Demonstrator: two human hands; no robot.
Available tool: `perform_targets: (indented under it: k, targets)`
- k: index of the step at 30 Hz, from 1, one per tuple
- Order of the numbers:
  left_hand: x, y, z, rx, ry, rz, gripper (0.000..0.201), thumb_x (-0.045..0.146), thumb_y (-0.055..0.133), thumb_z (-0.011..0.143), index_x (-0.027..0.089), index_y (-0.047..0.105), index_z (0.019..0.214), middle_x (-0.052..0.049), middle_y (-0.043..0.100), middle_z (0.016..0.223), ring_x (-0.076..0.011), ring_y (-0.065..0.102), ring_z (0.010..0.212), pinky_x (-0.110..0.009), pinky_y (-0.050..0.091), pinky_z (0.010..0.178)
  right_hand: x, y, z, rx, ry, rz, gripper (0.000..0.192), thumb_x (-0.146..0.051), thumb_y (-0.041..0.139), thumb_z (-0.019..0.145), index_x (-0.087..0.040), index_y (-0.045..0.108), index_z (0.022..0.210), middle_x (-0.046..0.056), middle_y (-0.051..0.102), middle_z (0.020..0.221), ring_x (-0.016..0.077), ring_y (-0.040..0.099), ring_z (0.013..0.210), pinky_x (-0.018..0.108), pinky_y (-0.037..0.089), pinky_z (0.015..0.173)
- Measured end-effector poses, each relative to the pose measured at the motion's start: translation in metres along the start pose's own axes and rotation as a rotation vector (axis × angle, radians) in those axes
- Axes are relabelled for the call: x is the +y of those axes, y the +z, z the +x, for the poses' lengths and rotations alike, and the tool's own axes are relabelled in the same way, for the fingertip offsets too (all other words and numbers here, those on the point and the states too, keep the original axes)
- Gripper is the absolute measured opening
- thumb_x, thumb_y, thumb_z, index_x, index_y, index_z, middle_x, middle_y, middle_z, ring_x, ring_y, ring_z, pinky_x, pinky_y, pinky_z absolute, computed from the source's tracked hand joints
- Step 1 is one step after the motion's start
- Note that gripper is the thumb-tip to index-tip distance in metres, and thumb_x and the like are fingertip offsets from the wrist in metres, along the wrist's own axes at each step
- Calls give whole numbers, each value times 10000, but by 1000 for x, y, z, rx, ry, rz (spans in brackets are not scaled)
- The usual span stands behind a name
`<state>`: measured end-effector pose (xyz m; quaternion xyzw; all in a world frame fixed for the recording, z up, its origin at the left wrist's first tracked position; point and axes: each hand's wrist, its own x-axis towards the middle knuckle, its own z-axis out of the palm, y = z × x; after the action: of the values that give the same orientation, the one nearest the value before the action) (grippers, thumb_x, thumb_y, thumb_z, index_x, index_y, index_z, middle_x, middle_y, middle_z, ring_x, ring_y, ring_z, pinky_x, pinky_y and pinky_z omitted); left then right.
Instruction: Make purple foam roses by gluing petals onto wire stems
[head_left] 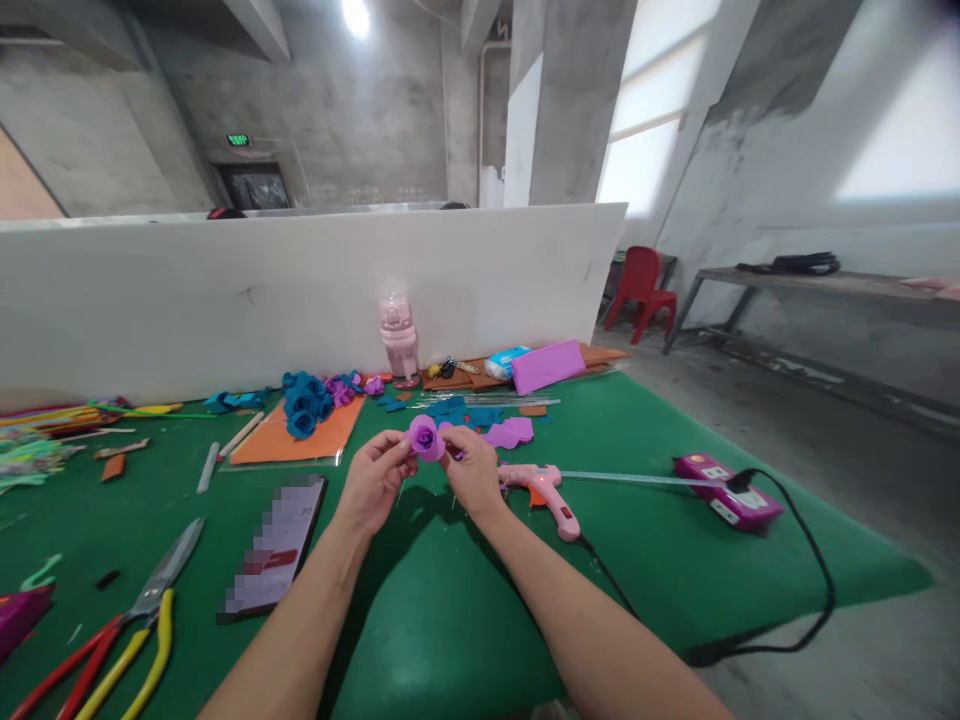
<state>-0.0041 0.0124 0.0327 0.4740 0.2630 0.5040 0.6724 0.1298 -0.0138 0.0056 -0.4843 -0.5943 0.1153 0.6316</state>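
Note:
Between my two hands is a purple craft flower [426, 438] with a darker rolled centre, held up above the table. My left hand [377, 475] pinches its left edge. On its other side, my right hand [472, 470] has fingers closed at the petals; part of the flower is hidden behind them. Just right of that hand lies a pink glue gun [546, 482] with a long clear glue stick [637, 479] sticking out of its back. A wavy purple strip [511, 432] rests behind the right hand.
Teal flowers [306, 402] sit on an orange sheet [300, 442]. Shears [154, 590] and a phone [277, 550] lie left. A pink bottle [400, 340] stands by the white partition [300, 300]. A purple power strip [731, 492] and black cable [829, 570] are right.

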Motion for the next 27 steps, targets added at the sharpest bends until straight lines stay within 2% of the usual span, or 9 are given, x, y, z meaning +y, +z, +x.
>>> perform_targets:
  k: [9,17,27]
  targets:
    - [-2,-1,-2,-2,26,-12,142,193,726,637,148,615,713,20,575,668,-75,528,588,-211,414,571,7,4,0,-24,99,86,177,-284,561,762,-187,708,777,14,612,669,144,508,616,247,403,578]
    - [0,1,-5,6,74,15,168,182,711,643,155,636,790,-7,628,744,-90,559,631,-221,433,620,9,5,0,-18,146,132,150,-289,581,732,-177,681,743,11,622,695,149,521,644,258,417,614]
    - [-1,2,-4,51,84,26,241,170,742,597,150,630,809,-11,642,761,-86,546,637,-213,419,618,4,1,-1,-11,114,26,153,-287,559,749,-176,665,756,30,628,748,157,537,683,260,422,636]
